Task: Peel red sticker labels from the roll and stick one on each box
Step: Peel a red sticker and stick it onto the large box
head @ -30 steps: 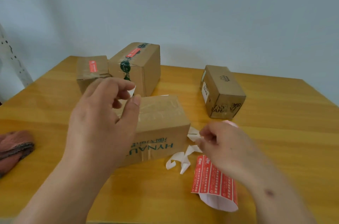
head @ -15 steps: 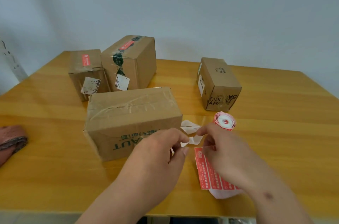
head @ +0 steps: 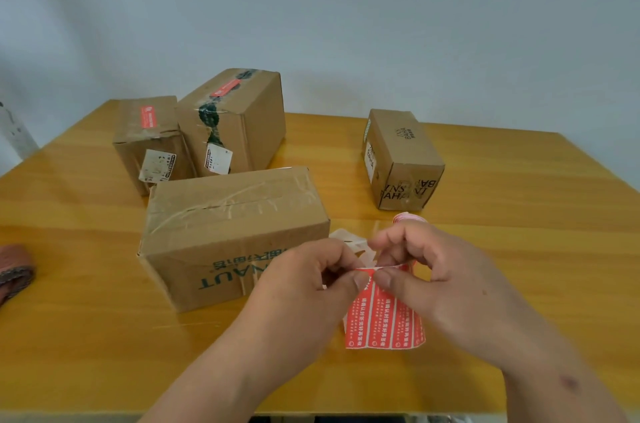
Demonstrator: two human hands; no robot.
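Lettering shows on two of the four cardboard boxes on the table (head: pixel 519 249). The near box (head: pixel 232 235) carries teal print on its front face, upside down from here, ending in "AUT" with smaller characters beside it that I cannot read. The right box (head: pixel 401 159) has black "BAHA" and "INS" printing on its end and top. The two back boxes stand touching: the left box (head: pixel 149 142) has a red sticker (head: pixel 149 117) on top and a white shipping label on its front; the tall box (head: pixel 235 121) has its own red sticker on the top tape, dark green tape down the seam and another white label.

Both hands meet just right of the near box. The left hand (head: pixel 311 284) and right hand (head: pixel 433 273) each pinch the top edge of the label strip (head: pixel 384 318) between thumb and fingers, thumbs nearly touching. The strip hangs down toward the table, showing three red labels side by side with white characters too small to read. The roll (head: pixel 408 216) peeks out behind the right hand's fingers, mostly hidden. Curls of empty white backing (head: pixel 349 241) lie between the hands and the near box.

At the far left edge a reddish-brown cloth (head: pixel 14 270) lies on the table, partly out of view.
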